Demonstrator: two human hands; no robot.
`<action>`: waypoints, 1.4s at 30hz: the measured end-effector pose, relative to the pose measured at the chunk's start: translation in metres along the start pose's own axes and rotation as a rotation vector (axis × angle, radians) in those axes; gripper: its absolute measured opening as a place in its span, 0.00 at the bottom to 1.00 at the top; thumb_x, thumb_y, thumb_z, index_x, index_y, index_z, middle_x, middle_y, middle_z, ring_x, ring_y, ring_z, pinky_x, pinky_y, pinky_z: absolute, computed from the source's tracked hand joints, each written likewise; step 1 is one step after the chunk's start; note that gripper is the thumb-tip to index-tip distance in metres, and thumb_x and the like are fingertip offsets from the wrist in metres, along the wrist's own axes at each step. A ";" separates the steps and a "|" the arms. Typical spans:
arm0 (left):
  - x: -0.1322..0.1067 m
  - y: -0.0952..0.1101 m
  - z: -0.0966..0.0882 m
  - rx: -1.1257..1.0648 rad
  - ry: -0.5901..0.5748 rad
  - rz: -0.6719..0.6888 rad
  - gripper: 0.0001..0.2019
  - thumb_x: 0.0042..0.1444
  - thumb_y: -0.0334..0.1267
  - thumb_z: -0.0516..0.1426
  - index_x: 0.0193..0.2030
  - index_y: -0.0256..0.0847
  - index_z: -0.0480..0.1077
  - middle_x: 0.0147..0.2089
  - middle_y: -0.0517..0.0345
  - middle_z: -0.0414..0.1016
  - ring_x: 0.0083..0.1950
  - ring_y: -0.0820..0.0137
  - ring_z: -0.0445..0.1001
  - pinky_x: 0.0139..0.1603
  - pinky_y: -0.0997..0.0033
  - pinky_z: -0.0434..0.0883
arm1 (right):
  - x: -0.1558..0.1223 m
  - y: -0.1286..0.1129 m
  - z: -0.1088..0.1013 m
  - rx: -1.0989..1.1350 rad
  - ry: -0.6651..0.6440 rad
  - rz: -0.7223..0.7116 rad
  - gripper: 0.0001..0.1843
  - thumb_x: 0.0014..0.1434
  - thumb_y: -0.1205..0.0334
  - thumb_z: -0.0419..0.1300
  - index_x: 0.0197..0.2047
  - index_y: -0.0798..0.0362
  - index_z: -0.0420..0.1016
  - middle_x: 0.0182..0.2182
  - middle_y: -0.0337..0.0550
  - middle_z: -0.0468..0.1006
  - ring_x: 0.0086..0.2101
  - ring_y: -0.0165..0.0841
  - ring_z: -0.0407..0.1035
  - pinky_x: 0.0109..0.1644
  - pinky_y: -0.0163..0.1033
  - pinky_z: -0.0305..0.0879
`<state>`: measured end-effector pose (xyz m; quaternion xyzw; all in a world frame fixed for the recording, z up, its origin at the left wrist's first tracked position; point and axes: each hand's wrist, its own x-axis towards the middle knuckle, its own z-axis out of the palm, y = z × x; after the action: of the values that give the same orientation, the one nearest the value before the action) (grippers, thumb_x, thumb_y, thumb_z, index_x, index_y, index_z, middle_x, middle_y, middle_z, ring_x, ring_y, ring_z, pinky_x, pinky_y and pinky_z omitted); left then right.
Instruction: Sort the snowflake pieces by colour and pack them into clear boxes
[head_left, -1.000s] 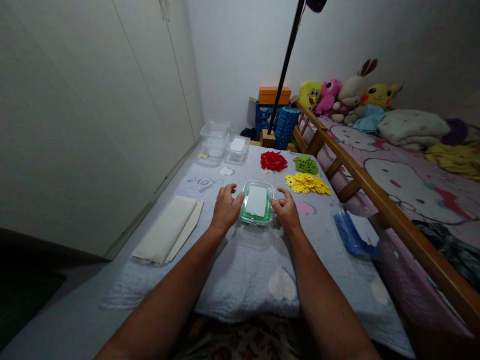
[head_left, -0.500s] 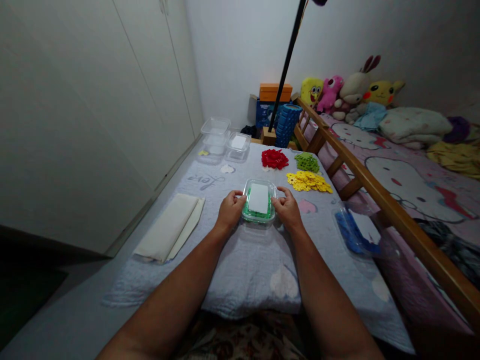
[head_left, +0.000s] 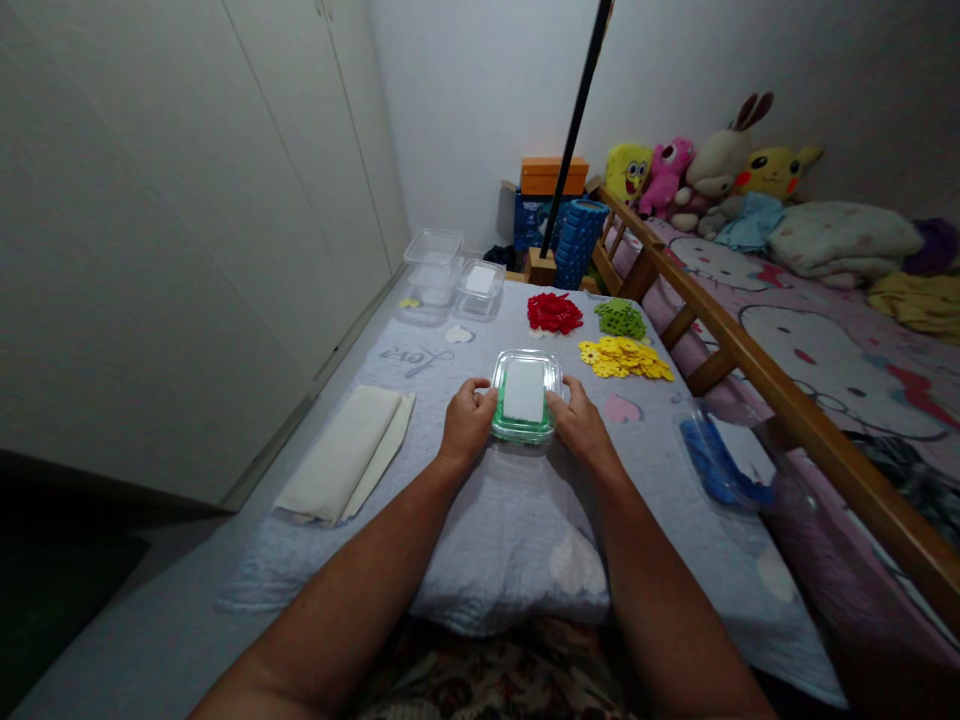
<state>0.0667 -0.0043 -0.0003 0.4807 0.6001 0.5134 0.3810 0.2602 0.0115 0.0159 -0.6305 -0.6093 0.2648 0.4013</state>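
Note:
A clear plastic container [head_left: 525,436] with a lid is between my hands at the middle of the table. Green pieces show through it, and a white label [head_left: 523,390] is on top. My left hand [head_left: 469,420] grips its left side, thumb at the rim. On the opposite side my right hand [head_left: 579,420] holds it the same way. Beyond it lie a pile of red pieces [head_left: 554,313], a pile of light green pieces [head_left: 621,319] and a pile of yellow flower-shaped pieces [head_left: 624,358].
Empty clear containers [head_left: 433,250] and a lidded one with a white label [head_left: 481,280] stand at the back left. A folded cream cloth [head_left: 341,455] lies left. A container of blue pieces [head_left: 709,465] sits right, beside the wooden bed rail [head_left: 750,375]. A black pole [head_left: 576,125] rises behind.
The view has shifted slightly. Both hands keep their hold on the container, which appears tilted a little differently, its lid catching more light.

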 end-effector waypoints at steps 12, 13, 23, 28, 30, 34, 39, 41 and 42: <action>0.003 0.001 0.002 -0.094 0.054 -0.036 0.18 0.57 0.49 0.58 0.47 0.37 0.73 0.23 0.66 0.64 0.26 0.72 0.66 0.28 0.75 0.61 | -0.014 -0.033 0.002 -0.253 -0.141 0.110 0.30 0.67 0.54 0.50 0.68 0.58 0.62 0.50 0.58 0.81 0.45 0.44 0.76 0.50 0.41 0.67; 0.003 0.000 0.002 -0.116 0.036 -0.053 0.18 0.57 0.49 0.57 0.47 0.37 0.72 0.24 0.65 0.66 0.26 0.71 0.67 0.28 0.74 0.63 | -0.015 -0.034 0.003 -0.268 -0.134 0.109 0.30 0.67 0.54 0.49 0.68 0.59 0.62 0.49 0.58 0.81 0.44 0.44 0.77 0.49 0.41 0.67; -0.004 0.012 0.006 0.085 0.097 -0.056 0.14 0.64 0.43 0.50 0.49 0.39 0.70 0.33 0.57 0.75 0.34 0.67 0.74 0.35 0.71 0.67 | -0.018 -0.033 0.010 -0.392 -0.075 0.064 0.29 0.69 0.55 0.48 0.69 0.58 0.63 0.46 0.58 0.83 0.42 0.45 0.78 0.46 0.40 0.66; -0.006 0.013 0.005 0.126 0.099 -0.031 0.15 0.64 0.44 0.51 0.50 0.39 0.70 0.29 0.59 0.73 0.31 0.67 0.73 0.33 0.71 0.65 | -0.020 -0.035 0.010 -0.387 -0.075 0.072 0.28 0.69 0.56 0.49 0.69 0.57 0.63 0.46 0.58 0.83 0.42 0.44 0.78 0.45 0.40 0.66; -0.005 0.013 0.004 0.140 0.095 -0.032 0.15 0.64 0.44 0.51 0.51 0.38 0.70 0.27 0.61 0.72 0.29 0.67 0.72 0.32 0.71 0.64 | -0.020 -0.035 0.010 -0.373 -0.071 0.063 0.28 0.69 0.56 0.49 0.69 0.57 0.63 0.47 0.58 0.83 0.42 0.44 0.78 0.45 0.39 0.66; -0.006 0.017 0.000 0.236 0.078 -0.032 0.17 0.65 0.44 0.50 0.52 0.37 0.73 0.27 0.57 0.75 0.30 0.65 0.75 0.33 0.71 0.65 | -0.019 -0.033 0.011 -0.344 -0.079 0.059 0.28 0.70 0.55 0.48 0.69 0.58 0.62 0.46 0.58 0.83 0.42 0.44 0.78 0.45 0.40 0.66; -0.008 0.023 -0.001 0.323 0.068 -0.022 0.20 0.66 0.43 0.49 0.55 0.36 0.74 0.35 0.50 0.80 0.35 0.63 0.78 0.36 0.70 0.66 | -0.018 -0.029 0.012 -0.308 -0.072 0.038 0.28 0.70 0.56 0.48 0.68 0.58 0.63 0.48 0.59 0.83 0.44 0.45 0.78 0.47 0.41 0.68; -0.008 0.023 -0.001 0.324 0.069 -0.021 0.20 0.66 0.43 0.49 0.55 0.36 0.74 0.36 0.49 0.81 0.36 0.63 0.78 0.36 0.70 0.67 | -0.018 -0.029 0.013 -0.298 -0.071 0.039 0.28 0.70 0.56 0.49 0.68 0.58 0.63 0.48 0.59 0.83 0.46 0.45 0.78 0.48 0.41 0.68; -0.009 0.022 -0.001 0.320 0.069 -0.019 0.20 0.66 0.43 0.48 0.56 0.36 0.73 0.37 0.49 0.81 0.36 0.63 0.78 0.36 0.70 0.67 | -0.018 -0.028 0.013 -0.295 -0.070 0.041 0.28 0.70 0.56 0.49 0.68 0.58 0.64 0.48 0.59 0.83 0.46 0.45 0.78 0.48 0.41 0.68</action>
<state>0.0723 -0.0125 0.0214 0.5116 0.6915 0.4238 0.2836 0.2319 -0.0053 0.0296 -0.6854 -0.6422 0.2025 0.2773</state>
